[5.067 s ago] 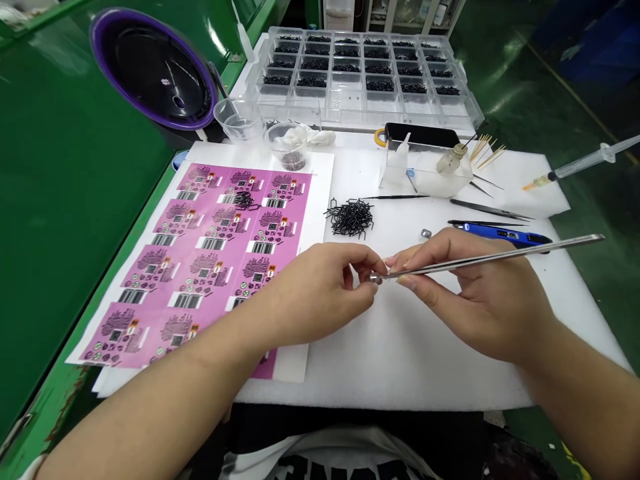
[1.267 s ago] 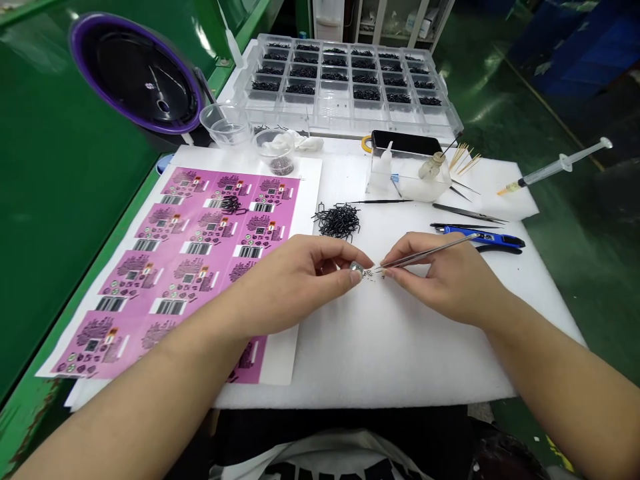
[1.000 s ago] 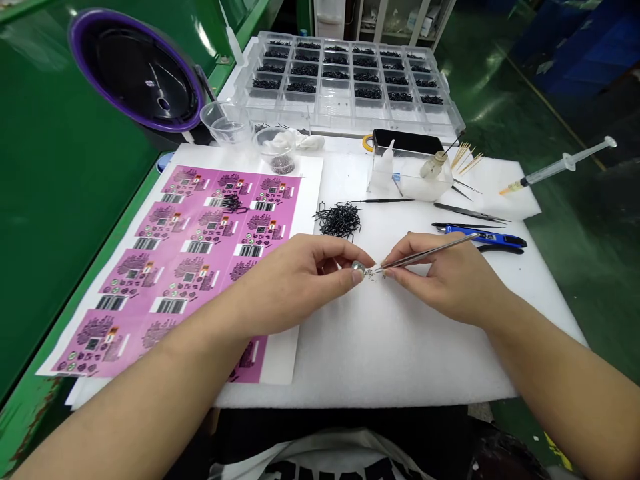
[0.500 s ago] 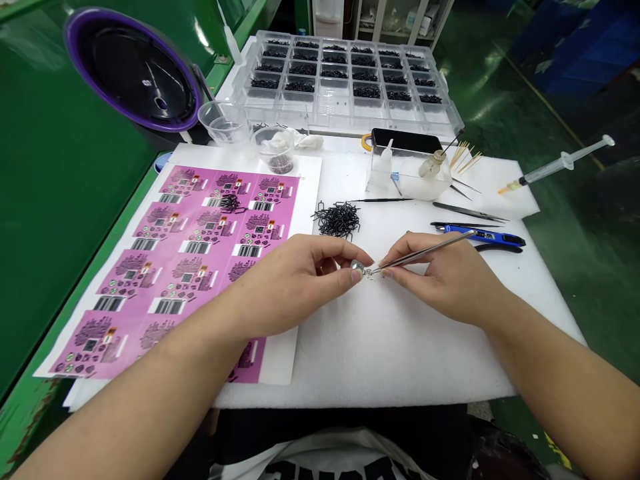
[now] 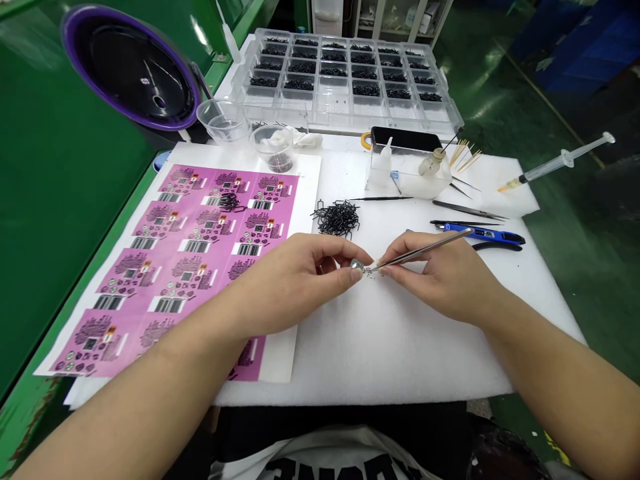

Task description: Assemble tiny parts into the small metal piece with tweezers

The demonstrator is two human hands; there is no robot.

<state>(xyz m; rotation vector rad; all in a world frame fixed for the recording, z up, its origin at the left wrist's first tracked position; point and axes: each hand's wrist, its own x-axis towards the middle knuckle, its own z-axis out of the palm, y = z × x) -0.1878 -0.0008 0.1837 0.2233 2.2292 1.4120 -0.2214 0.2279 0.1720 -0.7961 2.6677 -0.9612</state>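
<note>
My left hand (image 5: 300,277) pinches a small silver metal part (image 5: 356,266) between thumb and fingertips, just above the white foam mat (image 5: 400,347). My right hand (image 5: 440,273) grips steel tweezers (image 5: 425,249), whose tips meet the part among a few tiny dark bits (image 5: 370,271) on the mat. A heap of black wire hooks (image 5: 337,219) lies just beyond my hands.
A pink sticker sheet (image 5: 185,253) lies left. At the back stand a clear compartment tray (image 5: 345,80), two plastic cups (image 5: 225,120), a clear box with a small bottle (image 5: 415,173), toothpicks and spare tweezers (image 5: 470,213). A blue cutter (image 5: 485,235), a syringe (image 5: 560,162) and a purple-rimmed bowl (image 5: 130,70) surround them.
Five seconds ago the tweezers stretched out long to the right, nearer the camera; since then both hands hold almost still, the tweezer tips nudging slightly left toward the silver part.
</note>
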